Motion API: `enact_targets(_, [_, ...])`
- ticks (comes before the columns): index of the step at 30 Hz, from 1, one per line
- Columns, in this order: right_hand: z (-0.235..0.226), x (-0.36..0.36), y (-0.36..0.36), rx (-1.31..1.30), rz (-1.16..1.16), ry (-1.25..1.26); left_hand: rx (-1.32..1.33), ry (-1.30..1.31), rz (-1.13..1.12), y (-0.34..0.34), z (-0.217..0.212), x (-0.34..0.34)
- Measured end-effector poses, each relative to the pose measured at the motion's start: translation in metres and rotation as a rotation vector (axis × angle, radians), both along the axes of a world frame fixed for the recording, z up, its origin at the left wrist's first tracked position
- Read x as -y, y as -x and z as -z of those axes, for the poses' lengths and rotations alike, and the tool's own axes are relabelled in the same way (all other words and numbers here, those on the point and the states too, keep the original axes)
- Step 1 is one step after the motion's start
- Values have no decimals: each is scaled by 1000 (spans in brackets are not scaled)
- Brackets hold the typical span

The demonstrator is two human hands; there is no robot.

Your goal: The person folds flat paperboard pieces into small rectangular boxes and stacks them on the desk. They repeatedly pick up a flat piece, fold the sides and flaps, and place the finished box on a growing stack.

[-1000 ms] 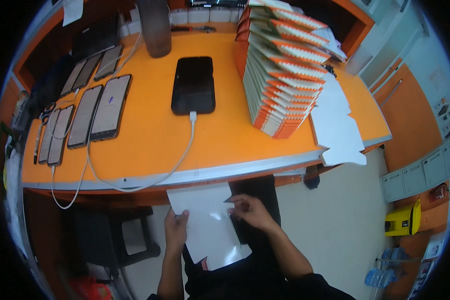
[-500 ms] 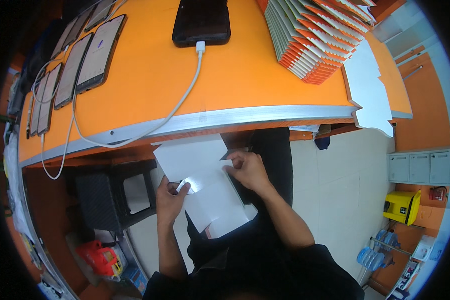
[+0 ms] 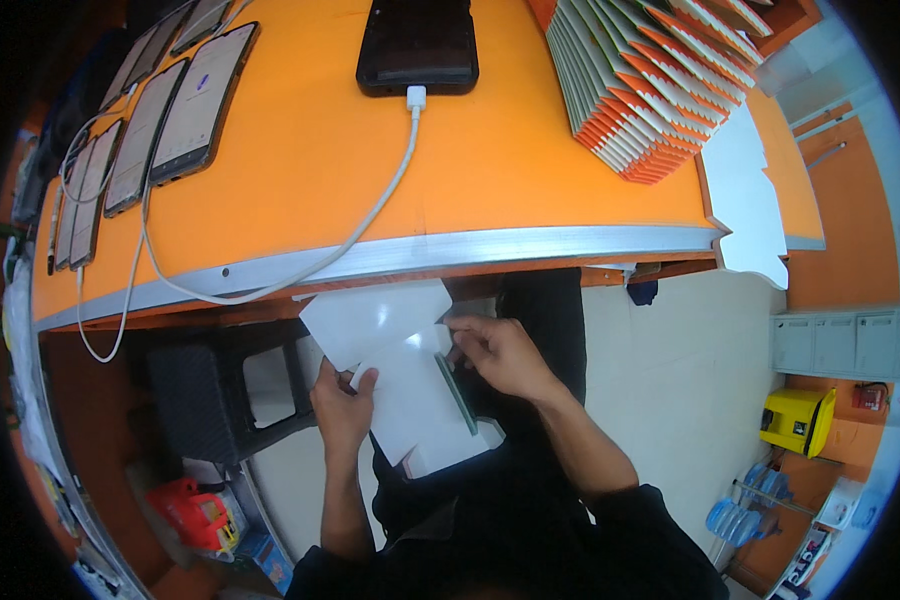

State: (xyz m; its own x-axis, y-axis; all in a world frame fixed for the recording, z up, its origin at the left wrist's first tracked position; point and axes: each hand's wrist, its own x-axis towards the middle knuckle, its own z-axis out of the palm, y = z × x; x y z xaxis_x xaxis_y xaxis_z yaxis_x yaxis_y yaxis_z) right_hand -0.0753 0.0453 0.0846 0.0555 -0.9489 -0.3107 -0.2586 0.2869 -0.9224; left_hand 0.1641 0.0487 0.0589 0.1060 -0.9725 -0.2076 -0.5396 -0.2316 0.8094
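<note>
A flat white cardboard sheet (image 3: 395,375), partly folded, is held low over the person's lap, just below the front edge of an orange table (image 3: 300,170). The left hand (image 3: 342,408) grips the sheet's left side, fingers curled under and thumb pressed on top, which seems to steady it. The right hand (image 3: 500,355) pinches the sheet's right edge near a fold, fingers bent around a flap, apparently to bend or crease it; a thin dark green edge shows along that side. Both hands are closed on the cardboard, neither is empty. The sheet's upper corner sits very near the table's metal rim, so there is little room upward, but open space lies below and to the right, over a pale floor (image 3: 670,380). On the table above, a black phone (image 3: 417,45) lies flat with a white cable (image 3: 370,215) plugged in, the cable trailing across and over the front edge. A row of more phones (image 3: 160,125) lies at the table's left. A fanned stack of orange-and-grey boxes (image 3: 650,85) stands at the right. Under the table at left is a black plastic stool (image 3: 220,395), near the left forearm, and a red object (image 3: 195,510) lies on the floor beyond it.
</note>
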Motion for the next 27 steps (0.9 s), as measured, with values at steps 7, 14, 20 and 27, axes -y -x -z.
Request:
enact_targets(7, [30,16,17,509,103,-409,-79,38,-1,0,12,2])
enact_targets(14, [75,23,8,740,122,-591,-1,-35,56,-4,7,6])
enact_targets(20, [102,23,-2,664,82,-658,-5,-233,96,-8,-2,14])
enact_targets(27, [105,25,-7,381,-17,-568,30,-90,137,-8,2,17])
